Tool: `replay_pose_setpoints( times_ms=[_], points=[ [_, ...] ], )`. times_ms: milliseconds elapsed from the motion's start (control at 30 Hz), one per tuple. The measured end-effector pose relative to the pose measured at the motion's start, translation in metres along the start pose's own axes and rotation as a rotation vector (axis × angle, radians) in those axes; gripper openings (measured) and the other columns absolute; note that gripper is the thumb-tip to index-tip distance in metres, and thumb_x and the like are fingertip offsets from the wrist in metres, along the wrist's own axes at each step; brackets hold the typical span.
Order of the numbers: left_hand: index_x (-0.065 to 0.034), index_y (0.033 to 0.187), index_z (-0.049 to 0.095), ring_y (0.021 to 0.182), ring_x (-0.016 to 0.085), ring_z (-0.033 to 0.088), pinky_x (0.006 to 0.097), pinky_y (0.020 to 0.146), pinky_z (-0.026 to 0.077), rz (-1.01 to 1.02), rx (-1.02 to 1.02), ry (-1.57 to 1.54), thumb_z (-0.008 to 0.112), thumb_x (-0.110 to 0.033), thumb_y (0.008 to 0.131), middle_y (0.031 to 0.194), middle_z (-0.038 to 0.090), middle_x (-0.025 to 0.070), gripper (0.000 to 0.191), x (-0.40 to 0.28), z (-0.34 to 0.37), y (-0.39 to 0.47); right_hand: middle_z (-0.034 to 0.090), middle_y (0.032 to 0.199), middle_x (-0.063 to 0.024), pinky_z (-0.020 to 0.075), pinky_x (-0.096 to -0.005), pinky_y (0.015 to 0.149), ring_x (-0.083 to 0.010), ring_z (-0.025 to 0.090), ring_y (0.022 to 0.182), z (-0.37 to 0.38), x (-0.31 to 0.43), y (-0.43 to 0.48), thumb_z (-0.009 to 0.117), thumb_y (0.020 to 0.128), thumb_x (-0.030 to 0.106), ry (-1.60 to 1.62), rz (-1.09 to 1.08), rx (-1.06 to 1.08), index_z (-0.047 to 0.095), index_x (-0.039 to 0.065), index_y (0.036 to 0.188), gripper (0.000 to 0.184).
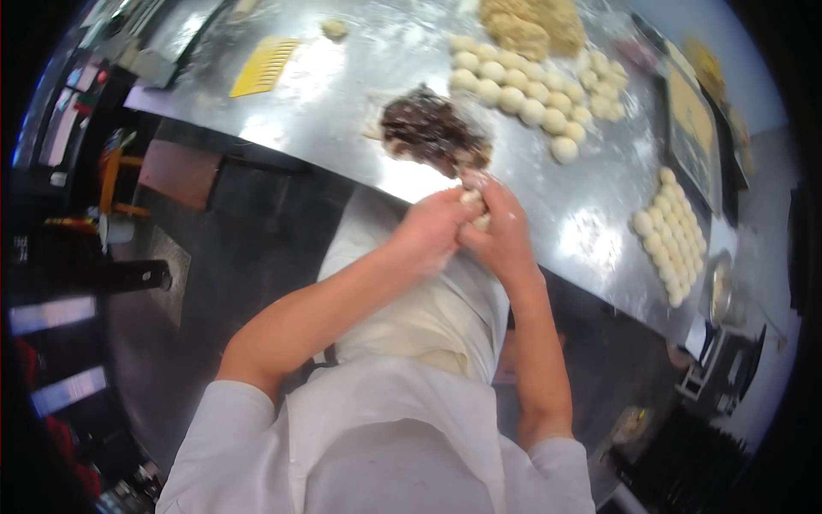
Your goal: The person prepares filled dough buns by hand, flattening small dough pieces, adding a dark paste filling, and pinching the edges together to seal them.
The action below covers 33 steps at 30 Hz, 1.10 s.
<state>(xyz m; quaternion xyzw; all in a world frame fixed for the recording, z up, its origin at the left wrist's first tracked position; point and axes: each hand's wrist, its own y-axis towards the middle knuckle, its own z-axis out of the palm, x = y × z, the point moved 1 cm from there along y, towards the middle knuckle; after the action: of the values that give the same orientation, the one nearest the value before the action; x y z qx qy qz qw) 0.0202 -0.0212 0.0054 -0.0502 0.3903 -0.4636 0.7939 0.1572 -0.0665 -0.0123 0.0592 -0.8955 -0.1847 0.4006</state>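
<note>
Between my two hands, close to the near edge of the steel table, is a small piece of pale dough (473,199). My left hand (437,225) grips it from the left. Around its other side curl the fingers of my right hand (498,218), which bear smears of flour or dough. Fingers cover much of the piece, so its full shape is hidden. Just beyond my fingertips a heap of dark brown filling paste (430,132) lies on the metal. Rows of round pale dough balls (514,90) sit farther back, to the right of the paste.
A yellow plastic scraper with slots (264,66) and a small dough lump (334,29) lie at the left on the floured steel table (359,83). Large tan dough (533,26) rests at the back. More balls (671,234) and a tray (690,128) are at the right.
</note>
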Motion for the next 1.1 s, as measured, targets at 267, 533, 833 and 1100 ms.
replay_pose_setpoints(
  times_ms=[267,533,833,1100],
  points=[
    [-0.0112,0.092,0.068,0.072,0.007,0.051,0.0248,0.060,0.038,0.163,0.207,0.436,0.058,-0.038,0.099,0.076,0.058,-0.0034,0.030,0.022,-0.039,0.024,0.058,0.142,-0.0207,0.0387,-0.0408,0.113,-0.0307,0.053,0.133,0.016,0.013,-0.022,0.064,0.093,0.028,0.394,0.269,0.033,0.061,-0.005,0.129,0.049],
    [-0.0100,0.115,0.058,0.083,0.011,0.054,0.0301,0.070,0.045,0.252,0.277,0.087,0.046,-0.046,0.107,0.101,0.060,-0.0010,0.039,0.019,-0.036,0.038,0.070,0.122,-0.0166,0.0524,-0.0389,0.088,-0.0267,0.066,0.106,0.004,0.070,0.025,0.048,0.107,0.029,0.293,0.454,-0.058,0.066,-0.004,0.126,0.042],
    [-0.0151,0.121,0.052,0.085,0.006,0.053,0.0256,0.073,0.048,0.305,0.072,-0.022,0.042,-0.051,0.107,0.101,0.057,-0.0038,0.040,0.031,-0.048,0.042,0.063,0.132,-0.0216,0.0488,-0.0413,0.101,-0.0321,0.060,0.122,0.001,0.029,0.022,0.052,0.106,0.039,0.259,0.295,0.025,0.058,-0.004,0.137,0.054],
    [-0.0118,0.110,0.056,0.072,0.010,0.056,0.0281,0.060,0.047,0.273,-0.079,0.155,0.037,-0.053,0.108,0.087,0.060,0.0002,0.045,0.019,-0.019,0.004,0.072,0.109,-0.0143,0.0513,-0.0356,0.088,-0.0234,0.067,0.097,0.025,0.030,0.026,0.048,0.103,0.028,0.294,0.453,-0.170,0.069,-0.003,0.115,0.039]
  ],
)
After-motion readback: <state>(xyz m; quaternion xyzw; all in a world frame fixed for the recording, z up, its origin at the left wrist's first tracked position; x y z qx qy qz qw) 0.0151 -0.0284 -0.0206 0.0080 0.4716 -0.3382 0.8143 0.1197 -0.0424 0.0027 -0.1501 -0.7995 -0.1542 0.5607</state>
